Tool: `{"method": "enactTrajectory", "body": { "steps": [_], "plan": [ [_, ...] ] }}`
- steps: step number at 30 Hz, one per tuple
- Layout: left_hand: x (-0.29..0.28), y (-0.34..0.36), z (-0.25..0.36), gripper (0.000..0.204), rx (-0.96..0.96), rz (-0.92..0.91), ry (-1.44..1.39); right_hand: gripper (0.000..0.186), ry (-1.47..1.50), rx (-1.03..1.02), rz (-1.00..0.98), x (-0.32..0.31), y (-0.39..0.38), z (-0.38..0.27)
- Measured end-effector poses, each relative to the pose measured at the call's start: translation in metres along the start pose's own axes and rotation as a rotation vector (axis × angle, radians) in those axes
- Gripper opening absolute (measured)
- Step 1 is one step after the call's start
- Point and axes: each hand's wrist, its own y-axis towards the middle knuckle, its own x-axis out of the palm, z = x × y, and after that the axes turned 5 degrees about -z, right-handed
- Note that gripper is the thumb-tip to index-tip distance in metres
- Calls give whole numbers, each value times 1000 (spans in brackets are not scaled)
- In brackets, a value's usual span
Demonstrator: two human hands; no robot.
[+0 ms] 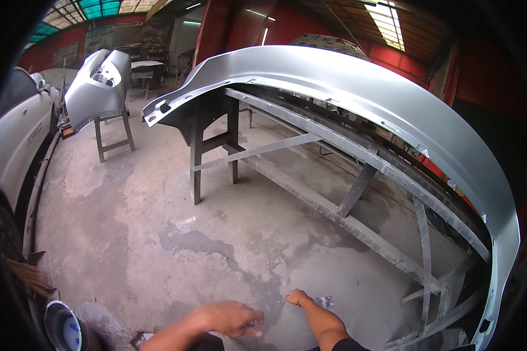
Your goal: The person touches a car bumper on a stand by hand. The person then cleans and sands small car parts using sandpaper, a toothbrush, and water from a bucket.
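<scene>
A long silver car bumper lies across a scuffed metal stand, curving down at the right. My left hand hangs low over the floor, thumb and bent fingers apart, and no object shows in it. Just right of it, my right hand has its fingers curled in; whatever they may hold is hidden. A thin band circles that wrist. Beside the wrist shows a small grey patterned piece, too small to name. Neither hand touches the bumper or the stand.
Another silver bumper rests on a dark trestle at the far left. A silver car stands along the left side. A bucket and broom bristles are at lower left. The concrete floor has damp-looking patches.
</scene>
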Motion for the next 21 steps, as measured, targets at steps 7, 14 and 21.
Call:
{"method": "enactTrajectory", "body": {
  "steps": [7,14,21],
  "plan": [
    [-1,-3,10,60,-69,-40,16,53,89,48,70,8,10,0],
    [2,3,6,53,3,42,13,54,80,121,-26,7,20,12],
    [8,3,0,54,34,24,55,55,55,123,-14,10,19,15]
  ]
}}
